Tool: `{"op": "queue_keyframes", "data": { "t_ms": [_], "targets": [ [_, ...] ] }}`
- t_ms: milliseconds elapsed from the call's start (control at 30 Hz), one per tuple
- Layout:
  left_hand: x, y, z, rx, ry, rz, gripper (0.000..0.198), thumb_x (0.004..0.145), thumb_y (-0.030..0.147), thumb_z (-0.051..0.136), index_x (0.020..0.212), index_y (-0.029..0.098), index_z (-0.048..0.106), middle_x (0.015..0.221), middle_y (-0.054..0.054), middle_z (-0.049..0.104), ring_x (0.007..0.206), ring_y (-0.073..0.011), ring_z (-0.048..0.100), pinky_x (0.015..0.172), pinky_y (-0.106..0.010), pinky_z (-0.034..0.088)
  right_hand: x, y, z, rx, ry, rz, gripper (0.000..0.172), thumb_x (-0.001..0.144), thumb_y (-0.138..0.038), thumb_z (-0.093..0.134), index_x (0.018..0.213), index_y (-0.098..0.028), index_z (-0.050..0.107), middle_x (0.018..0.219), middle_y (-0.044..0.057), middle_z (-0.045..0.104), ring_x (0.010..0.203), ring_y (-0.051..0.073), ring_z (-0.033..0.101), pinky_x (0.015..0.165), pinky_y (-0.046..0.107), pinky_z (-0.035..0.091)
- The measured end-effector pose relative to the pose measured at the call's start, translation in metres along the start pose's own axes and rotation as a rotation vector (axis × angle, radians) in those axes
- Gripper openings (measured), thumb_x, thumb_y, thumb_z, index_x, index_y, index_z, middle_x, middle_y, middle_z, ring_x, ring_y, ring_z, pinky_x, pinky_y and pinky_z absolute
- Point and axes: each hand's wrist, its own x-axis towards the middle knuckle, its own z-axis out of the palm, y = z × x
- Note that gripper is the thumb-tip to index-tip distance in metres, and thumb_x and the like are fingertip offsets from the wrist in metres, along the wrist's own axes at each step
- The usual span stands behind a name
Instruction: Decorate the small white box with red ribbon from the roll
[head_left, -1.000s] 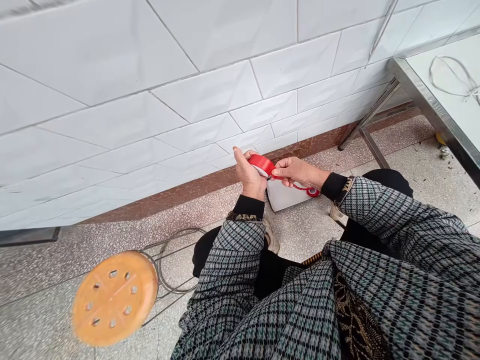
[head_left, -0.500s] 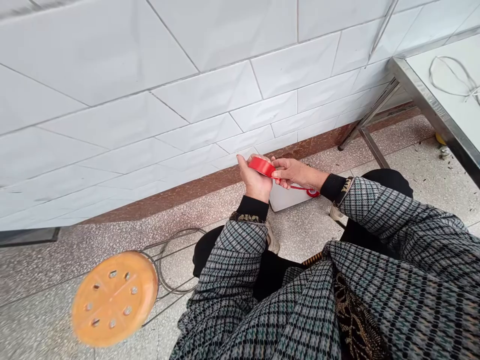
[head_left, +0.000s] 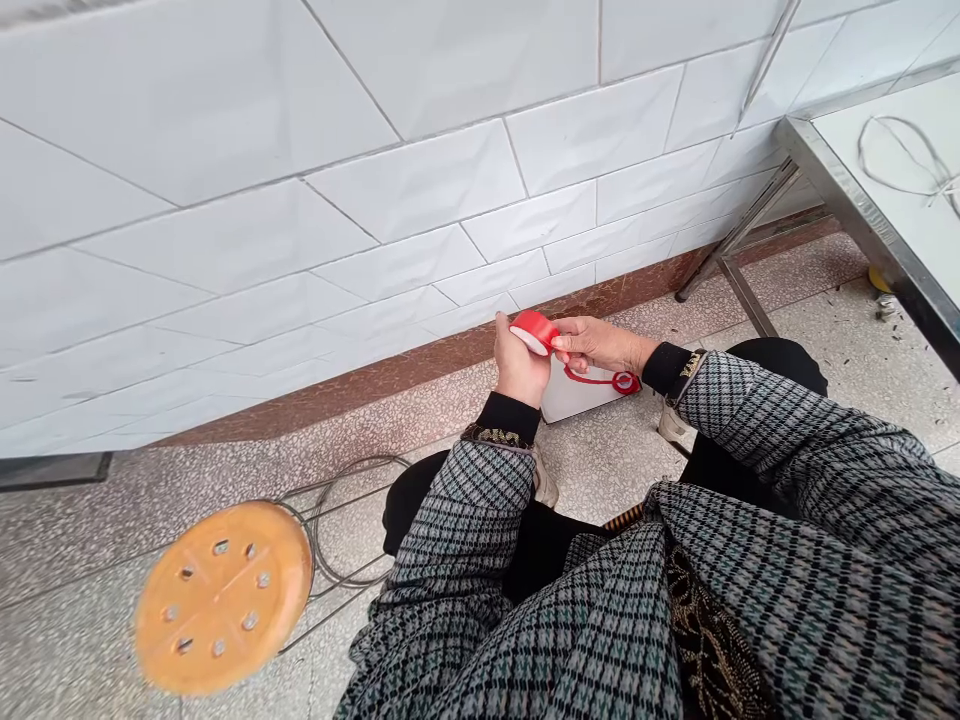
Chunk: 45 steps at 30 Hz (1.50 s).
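Observation:
A roll of shiny red tape (head_left: 534, 328) is held up in front of me, tilted so part of its pale inner ring shows. My left hand (head_left: 519, 365) is closed around the roll from the left, thumb upright beside it. At the roll's right edge, the fingers of my right hand (head_left: 592, 343) pinch it or its tape end; which one I cannot tell. Below my right hand, a smaller red roll (head_left: 625, 382) with a loose red strip lies on a white flat-topped box or board (head_left: 581, 397) on the floor.
An orange round stool (head_left: 225, 597) with holes in its seat stands at lower left, thin metal legs beneath. To the right is a metal-framed table (head_left: 874, 215) with a coiled white cable (head_left: 904, 155) on it. A white tiled wall (head_left: 420, 190) rises ahead.
The red tape roll has turned and shifted slightly right, so its pale inner ring now shows. My left hand has rotated with it, and more of the loose strip below is visible.

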Motion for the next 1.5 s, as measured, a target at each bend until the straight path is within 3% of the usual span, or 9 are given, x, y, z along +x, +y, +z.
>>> {"op": "queue_keyframes", "data": {
  "t_ms": [100, 233, 300, 367, 600, 800, 1033, 1267, 1500],
  "targets": [
    [0.001, 0.001, -0.001, 0.129, 0.065, 0.196, 0.059, 0.098, 0.072, 0.050, 0.082, 0.018, 0.067, 0.071, -0.001, 0.061, 0.058, -0.0132, 0.056, 0.060, -0.028, 0.048, -0.002, -0.008, -0.002, 0.026, 0.000, 0.042, 0.046, 0.077, -0.041, 0.094, 0.096, -0.014, 0.063, 0.061, -0.006, 0.060, 0.042, 0.003, 0.042, 0.038, 0.013, 0.035],
    [-0.008, 0.015, 0.001, 0.442, -0.041, 0.579, 0.064, 0.098, 0.075, 0.044, 0.090, 0.021, 0.077, 0.077, -0.004, 0.070, 0.075, -0.0172, 0.068, 0.074, -0.031, 0.053, -0.005, -0.016, -0.002, 0.068, 0.055, 0.080, 0.043, 0.074, -0.036, 0.097, 0.085, -0.014, 0.062, 0.061, -0.006, 0.061, 0.042, 0.002, 0.042, 0.037, 0.012, 0.036],
    [-0.011, 0.020, 0.003, 0.562, -0.138, 0.641, 0.063, 0.100, 0.072, 0.046, 0.079, 0.021, 0.077, 0.076, -0.006, 0.072, 0.080, -0.0185, 0.070, 0.080, -0.032, 0.054, -0.006, -0.017, -0.001, 0.077, 0.081, 0.080, 0.041, 0.077, -0.034, 0.095, 0.080, -0.014, 0.060, 0.060, -0.005, 0.061, 0.041, 0.002, 0.043, 0.037, 0.012, 0.036],
    [-0.011, 0.020, 0.004, 0.623, -0.152, 0.674, 0.063, 0.102, 0.067, 0.047, 0.067, 0.021, 0.073, 0.072, -0.006, 0.072, 0.078, -0.0180, 0.070, 0.081, -0.032, 0.054, -0.006, -0.017, 0.000, 0.071, 0.097, 0.087, 0.039, 0.079, -0.034, 0.094, 0.080, -0.014, 0.060, 0.059, -0.005, 0.061, 0.040, 0.003, 0.044, 0.036, 0.012, 0.036],
    [-0.007, 0.010, 0.007, 0.582, 0.044, 0.827, 0.060, 0.105, 0.062, 0.045, 0.069, 0.022, 0.072, 0.071, -0.004, 0.068, 0.072, -0.0163, 0.068, 0.076, -0.031, 0.053, -0.005, -0.017, 0.007, 0.107, 0.157, 0.054, 0.034, 0.084, -0.030, 0.091, 0.085, -0.013, 0.062, 0.060, -0.005, 0.063, 0.041, 0.003, 0.048, 0.037, 0.013, 0.039],
    [-0.013, 0.012, 0.010, 0.533, 0.073, 0.830, 0.061, 0.103, 0.066, 0.043, 0.077, 0.021, 0.074, 0.076, -0.005, 0.070, 0.073, -0.0161, 0.068, 0.069, -0.030, 0.052, -0.005, -0.020, 0.010, 0.096, 0.132, 0.078, 0.032, 0.088, -0.029, 0.088, 0.082, -0.014, 0.060, 0.062, -0.005, 0.062, 0.043, 0.003, 0.048, 0.039, 0.013, 0.039],
    [-0.022, 0.012, 0.018, 0.411, 0.112, 0.657, 0.079, 0.096, 0.083, 0.033, 0.096, 0.018, 0.077, 0.077, -0.004, 0.065, 0.068, -0.0133, 0.063, 0.064, -0.027, 0.049, -0.003, -0.015, 0.013, 0.071, 0.054, 0.022, 0.034, 0.086, -0.035, 0.089, 0.091, -0.016, 0.061, 0.059, -0.007, 0.062, 0.042, 0.005, 0.047, 0.039, 0.014, 0.037],
    [-0.023, 0.013, 0.020, 0.313, 0.173, 0.526, 0.077, 0.095, 0.084, 0.037, 0.101, 0.019, 0.078, 0.064, 0.000, 0.055, 0.052, -0.0106, 0.056, 0.051, -0.027, 0.044, 0.002, -0.005, 0.021, 0.040, 0.196, -0.113, 0.022, 0.099, -0.030, 0.075, 0.105, -0.018, 0.057, 0.058, -0.009, 0.060, 0.041, 0.005, 0.045, 0.040, 0.015, 0.037],
    [-0.013, 0.016, 0.019, 0.311, 0.173, 0.586, 0.077, 0.093, 0.085, 0.043, 0.094, 0.016, 0.077, 0.060, 0.001, 0.051, 0.048, -0.0100, 0.053, 0.048, -0.028, 0.038, 0.001, -0.009, 0.024, 0.033, 0.258, -0.117, 0.011, 0.103, -0.022, 0.068, 0.104, -0.017, 0.058, 0.057, -0.009, 0.060, 0.039, 0.005, 0.043, 0.039, 0.014, 0.035]
  ]
}}
